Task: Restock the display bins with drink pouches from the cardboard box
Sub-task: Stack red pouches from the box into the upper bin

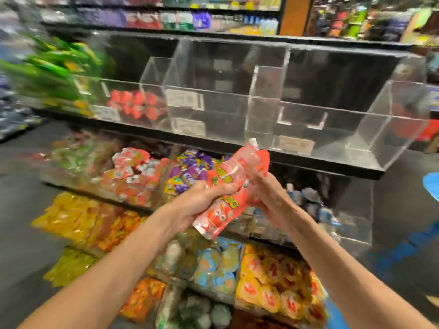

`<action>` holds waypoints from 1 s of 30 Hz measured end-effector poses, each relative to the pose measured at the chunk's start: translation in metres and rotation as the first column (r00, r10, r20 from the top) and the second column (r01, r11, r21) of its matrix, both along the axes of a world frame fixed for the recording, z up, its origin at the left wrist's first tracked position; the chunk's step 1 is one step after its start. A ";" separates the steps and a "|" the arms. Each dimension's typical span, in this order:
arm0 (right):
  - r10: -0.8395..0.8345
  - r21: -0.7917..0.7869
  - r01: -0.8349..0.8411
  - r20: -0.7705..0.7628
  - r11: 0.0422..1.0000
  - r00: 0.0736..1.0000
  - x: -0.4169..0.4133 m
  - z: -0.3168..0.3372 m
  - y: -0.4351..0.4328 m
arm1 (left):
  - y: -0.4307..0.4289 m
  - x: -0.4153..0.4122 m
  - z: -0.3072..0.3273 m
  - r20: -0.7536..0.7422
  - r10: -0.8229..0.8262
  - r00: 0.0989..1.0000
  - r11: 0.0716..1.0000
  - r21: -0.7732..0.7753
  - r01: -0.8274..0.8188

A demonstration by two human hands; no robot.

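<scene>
Though print blurred unreadable, left hand (pixel 197 205), right hand (pixel 270 195): grip closed round red drink pouches (pixel 237 168).

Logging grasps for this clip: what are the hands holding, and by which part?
A red drink pouch: left hand round its lower half, right hand on its upper half, below the spout.

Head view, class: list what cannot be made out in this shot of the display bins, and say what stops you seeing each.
- cardboard box: nowhere in the head view, outside the frame.
- red drink pouches: how many are held is unclear; the left hand and right hand cover the overlap.
- price labels: print blurred.
- green packets, far left: smeared by motion blur.
- blue pouches: partly hidden behind the right arm.
</scene>
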State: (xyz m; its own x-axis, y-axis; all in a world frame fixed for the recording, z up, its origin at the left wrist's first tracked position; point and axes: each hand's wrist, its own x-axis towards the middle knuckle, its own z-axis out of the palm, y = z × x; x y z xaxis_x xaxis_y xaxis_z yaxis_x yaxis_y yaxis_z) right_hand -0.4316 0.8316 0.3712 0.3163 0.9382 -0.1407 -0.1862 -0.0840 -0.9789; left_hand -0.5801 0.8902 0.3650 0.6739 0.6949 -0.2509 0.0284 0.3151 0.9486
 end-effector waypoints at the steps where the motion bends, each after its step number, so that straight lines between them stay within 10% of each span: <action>1: 0.008 0.026 -0.007 -0.018 1.000 1.000 -0.015 0.004 0.009 | 0.000 -0.015 0.006 -0.023 0.019 1.000 0.999 0.037 -0.018; 16: 0.232 0.256 -0.180 -0.192 0.950 0.953 -0.192 0.045 0.164 | 0.098 -0.223 0.049 -0.177 0.215 0.960 0.966 0.183 -0.183; 30: -0.495 0.470 0.486 -0.115 0.737 0.861 -0.265 0.118 0.342 | 0.332 -0.282 0.117 0.155 0.225 0.962 0.951 0.180 -0.251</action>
